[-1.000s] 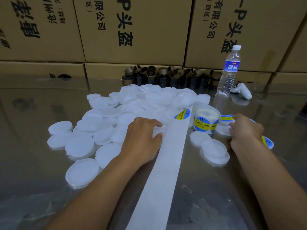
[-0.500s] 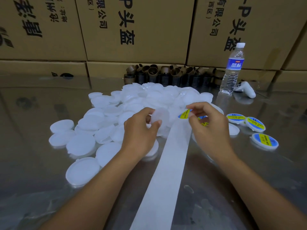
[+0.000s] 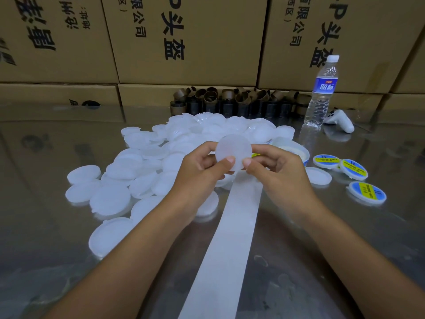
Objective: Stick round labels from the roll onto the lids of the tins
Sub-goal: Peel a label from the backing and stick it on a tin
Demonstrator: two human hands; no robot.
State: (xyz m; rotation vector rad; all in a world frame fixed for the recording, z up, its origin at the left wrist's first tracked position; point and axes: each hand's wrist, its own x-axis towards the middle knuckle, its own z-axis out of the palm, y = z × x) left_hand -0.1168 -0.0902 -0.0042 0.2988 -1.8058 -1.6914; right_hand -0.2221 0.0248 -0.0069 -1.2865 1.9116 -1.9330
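You hold one blank lid (image 3: 233,150) up off the table (image 3: 57,249), its flat face turned toward you, I judge so the top is open for sticking. Your left hand (image 3: 197,176) grips the lid's left edge, thumb on the near face and fingers curled behind. Your right hand (image 3: 280,173) pinches the right edge the same way. Two hands likely steady it for lining up. The roll (image 3: 293,151) stands just behind your right hand, within easy reach. Its bare strip (image 3: 230,238) trails toward you between your forearms, out of the way. The pile (image 3: 149,162) of blank lids lies to your left and three done lids (image 3: 355,169) to your right, so blank and finished do not mix.

A yellow sliver of label (image 3: 256,155) shows just past the lid's right edge. You cannot tell whether your right fingers hold it or it sits on the roll. The lid hides the fingertips behind it, your right hand covers much of the roll, and the strip runs off the bottom edge.
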